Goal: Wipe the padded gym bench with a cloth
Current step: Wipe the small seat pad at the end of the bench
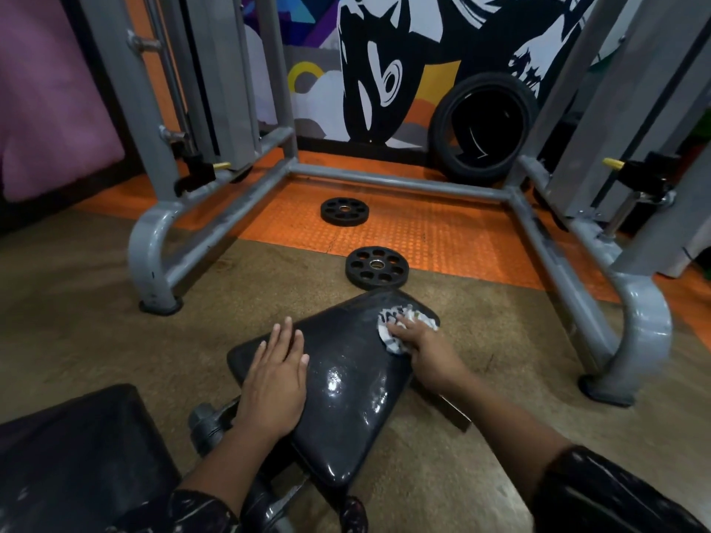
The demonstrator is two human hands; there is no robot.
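Observation:
A black padded bench seat (pixel 346 382) lies low in the middle of the view, shiny with wet streaks. My left hand (pixel 275 378) rests flat on its near left part, fingers straight. My right hand (pixel 425 346) presses a crumpled white patterned cloth (pixel 396 327) onto the pad's far right corner, fingers curled over the cloth. A second black pad (pixel 77 455) sits at the lower left.
A grey steel rack frame (pixel 384 180) surrounds the orange floor mat ahead. Two black weight plates (pixel 377 267) (pixel 344 211) lie on the floor just beyond the pad. A tyre (pixel 483 128) leans against the painted wall.

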